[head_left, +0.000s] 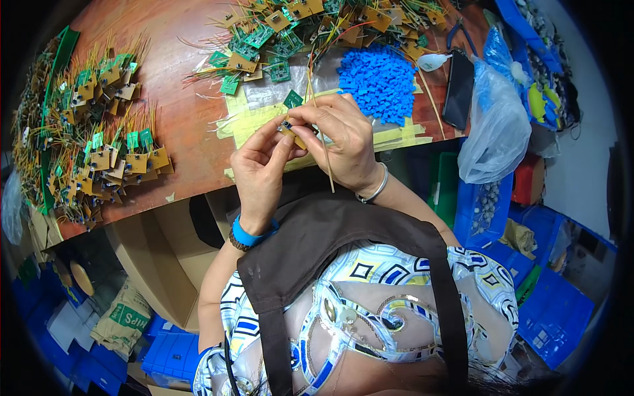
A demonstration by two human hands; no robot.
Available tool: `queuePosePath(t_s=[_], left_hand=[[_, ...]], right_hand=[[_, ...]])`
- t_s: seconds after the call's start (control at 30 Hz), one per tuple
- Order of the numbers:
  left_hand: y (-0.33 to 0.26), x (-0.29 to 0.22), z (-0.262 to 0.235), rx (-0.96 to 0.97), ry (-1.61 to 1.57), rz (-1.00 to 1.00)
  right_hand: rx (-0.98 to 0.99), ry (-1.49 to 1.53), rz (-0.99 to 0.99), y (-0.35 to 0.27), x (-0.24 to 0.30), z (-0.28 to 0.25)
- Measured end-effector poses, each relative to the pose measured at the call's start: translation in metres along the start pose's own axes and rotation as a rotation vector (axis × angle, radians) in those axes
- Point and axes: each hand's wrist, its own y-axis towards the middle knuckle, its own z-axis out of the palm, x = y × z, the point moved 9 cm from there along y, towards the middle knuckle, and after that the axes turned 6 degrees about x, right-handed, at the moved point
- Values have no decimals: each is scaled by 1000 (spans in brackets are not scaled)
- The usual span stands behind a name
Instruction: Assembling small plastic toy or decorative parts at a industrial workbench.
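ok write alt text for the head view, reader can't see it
A person's left hand and right hand hold a small tan circuit board with dark parts at a reddish table. Beyond them lie a heap of small blue pieces and a pile of wired green and tan circuit boards, with more wired boards at left.

I see boards [102, 160] on the left of the table [185, 129]. Right of them lie pieces [378, 80], then a phone [457, 94].

Right of the right hand [348, 137] lies a black phone [457, 92], with a clear plastic bag [492, 146] farther out; down-left of the left hand [259, 170], an open cardboard box [148, 254]
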Motion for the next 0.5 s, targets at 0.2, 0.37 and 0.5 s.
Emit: queuePosePath(t_s=[0.2, 0.37, 0.5], left_hand=[[0, -1, -1, -10, 7, -3], [0, 3, -8, -85, -56, -62], [2, 3, -9, -95, -94, -47]], right_hand=[[-1, 34, 18, 0, -2, 1], [24, 52, 25, 3, 0, 3], [19, 74, 47, 7, 3, 0]])
